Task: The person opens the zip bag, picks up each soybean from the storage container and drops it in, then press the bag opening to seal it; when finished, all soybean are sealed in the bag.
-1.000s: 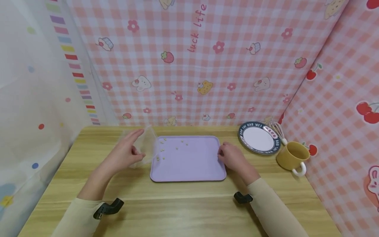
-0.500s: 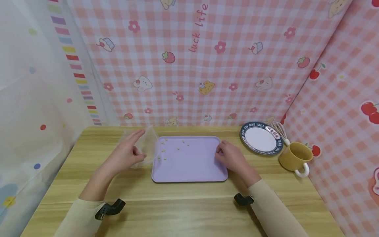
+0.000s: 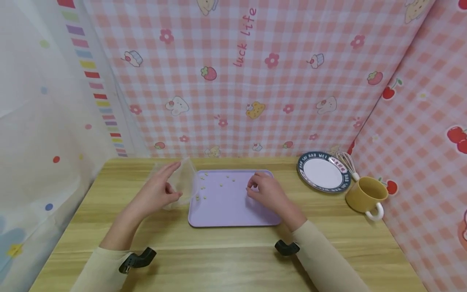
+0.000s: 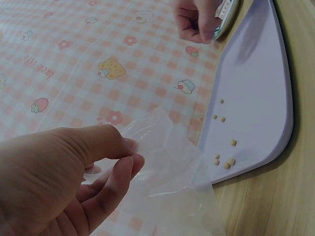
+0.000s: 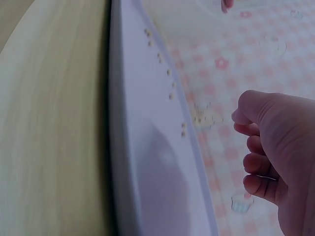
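Note:
Between thumb and fingers, my left hand (image 3: 153, 192) pinches a clear, crinkled plastic bag (image 4: 170, 177) beside the left end of a lilac tray (image 3: 233, 209). The bag's edge overlaps the tray's rim in the left wrist view. Several small tan pieces (image 4: 234, 142) lie scattered over the tray's left half. My right hand (image 3: 268, 192) hovers above the tray's right half, casting a shadow on it. Its fingers (image 5: 256, 162) are loosely curled, the thumb close to the index finger, and nothing shows between them.
A white plate (image 3: 321, 172) with a dark lettered rim stands right of the tray. Behind it lies a whisk (image 3: 346, 162), and a yellow mug (image 3: 365, 194) with a white handle is at the far right. Checked cloth (image 3: 226, 93) hangs along the table's back edge.
My right hand has moved left from the tray's right rim to over its surface. The left hand keeps hold of the bag in nearly the same place.

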`<state>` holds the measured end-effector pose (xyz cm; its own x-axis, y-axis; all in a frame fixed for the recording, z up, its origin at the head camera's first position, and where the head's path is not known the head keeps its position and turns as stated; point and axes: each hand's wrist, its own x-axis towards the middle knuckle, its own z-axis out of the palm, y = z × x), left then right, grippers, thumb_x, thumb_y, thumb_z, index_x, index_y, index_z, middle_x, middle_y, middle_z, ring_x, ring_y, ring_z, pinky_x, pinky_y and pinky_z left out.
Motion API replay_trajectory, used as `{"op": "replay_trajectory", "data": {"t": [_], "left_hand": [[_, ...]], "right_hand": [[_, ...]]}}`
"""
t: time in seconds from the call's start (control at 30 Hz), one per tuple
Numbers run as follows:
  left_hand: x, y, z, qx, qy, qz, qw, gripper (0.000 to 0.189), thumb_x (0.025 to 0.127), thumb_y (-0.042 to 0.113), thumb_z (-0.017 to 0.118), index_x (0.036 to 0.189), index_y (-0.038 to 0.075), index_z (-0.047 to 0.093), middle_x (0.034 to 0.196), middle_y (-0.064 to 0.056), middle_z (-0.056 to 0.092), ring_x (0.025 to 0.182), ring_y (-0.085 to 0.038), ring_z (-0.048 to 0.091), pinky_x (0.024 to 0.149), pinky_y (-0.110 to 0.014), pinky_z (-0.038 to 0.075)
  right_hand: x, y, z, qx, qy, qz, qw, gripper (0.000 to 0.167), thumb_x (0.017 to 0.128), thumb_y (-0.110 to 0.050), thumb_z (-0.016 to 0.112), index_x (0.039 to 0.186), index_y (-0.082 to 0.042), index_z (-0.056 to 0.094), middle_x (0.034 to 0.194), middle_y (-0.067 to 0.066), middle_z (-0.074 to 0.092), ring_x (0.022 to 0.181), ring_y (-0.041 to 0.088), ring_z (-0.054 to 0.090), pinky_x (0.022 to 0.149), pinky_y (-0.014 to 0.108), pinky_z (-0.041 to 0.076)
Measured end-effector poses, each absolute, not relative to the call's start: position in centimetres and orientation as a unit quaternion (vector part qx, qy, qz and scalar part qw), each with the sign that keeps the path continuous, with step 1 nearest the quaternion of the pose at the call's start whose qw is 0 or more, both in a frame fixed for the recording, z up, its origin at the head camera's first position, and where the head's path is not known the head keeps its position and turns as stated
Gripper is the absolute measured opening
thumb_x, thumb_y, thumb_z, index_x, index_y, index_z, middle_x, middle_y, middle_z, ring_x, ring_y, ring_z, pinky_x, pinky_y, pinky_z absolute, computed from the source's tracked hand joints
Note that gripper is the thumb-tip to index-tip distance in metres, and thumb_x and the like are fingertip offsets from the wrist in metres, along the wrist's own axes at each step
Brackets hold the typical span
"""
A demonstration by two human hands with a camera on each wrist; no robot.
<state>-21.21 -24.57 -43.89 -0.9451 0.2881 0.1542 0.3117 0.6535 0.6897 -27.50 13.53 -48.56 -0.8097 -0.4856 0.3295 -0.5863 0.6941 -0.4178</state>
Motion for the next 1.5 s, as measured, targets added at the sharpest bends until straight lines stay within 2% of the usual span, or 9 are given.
{"op": "replay_trajectory", "data": {"t": [0.3,0.53,0.87,1.2,1.5], "left_hand": [[-21.2,-24.2,-44.1,-0.172,-0.907,-0.385,0.019,0.095,0.089,-0.007,0.084,0.169,-0.005,0.034,0.171,-0.029,0.034,0.075,-0.011,0.069,0.065,-0.027,0.060],[-21.3,-24.1,-44.0,-0.168,-0.910,-0.379,0.018,0.095,0.089,-0.007,0.084,0.170,-0.004,0.034,0.173,-0.026,0.034,0.075,-0.011,0.069,0.066,-0.027,0.061],[-21.4,-23.9,-44.2,-0.189,-0.902,-0.387,0.034,0.091,0.090,-0.008,0.084,0.167,-0.007,0.037,0.168,-0.027,0.039,0.072,-0.008,0.068,0.064,-0.027,0.060],[-21.5,-23.9,-44.3,-0.174,-0.904,-0.389,0.020,0.094,0.090,-0.007,0.084,0.170,-0.003,0.034,0.170,-0.025,0.037,0.075,-0.011,0.069,0.065,-0.028,0.061],[-21.2,-24.1,-44.4,-0.170,-0.906,-0.386,0.018,0.094,0.091,-0.006,0.084,0.171,-0.001,0.034,0.170,-0.024,0.038,0.075,-0.011,0.069,0.065,-0.028,0.061]], "right_hand": [[-27.2,8.9,-46.9,0.314,-0.897,0.298,0.086,0.009,0.096,-0.013,0.083,0.094,-0.013,0.075,0.097,0.001,0.067,0.090,0.022,0.067,0.076,0.035,0.056],[-27.0,5.4,-45.6,0.345,-0.877,0.321,0.091,0.006,0.097,-0.014,0.082,0.098,-0.012,0.076,0.100,0.002,0.067,0.094,0.023,0.068,0.077,0.032,0.054],[-26.8,1.8,-44.6,0.380,-0.850,0.351,0.103,0.003,0.097,-0.012,0.080,0.100,-0.010,0.079,0.098,0.001,0.066,0.089,0.021,0.067,0.073,0.026,0.052],[-26.8,-0.6,-44.6,0.372,-0.856,0.349,0.082,0.005,0.101,-0.014,0.082,0.103,-0.010,0.080,0.099,-0.002,0.065,0.084,0.013,0.061,0.072,0.023,0.052],[-27.5,-1.8,-45.4,0.354,-0.858,0.363,0.077,0.005,0.102,-0.012,0.082,0.104,-0.008,0.081,0.098,0.000,0.066,0.082,0.012,0.060,0.071,0.022,0.052]]}}
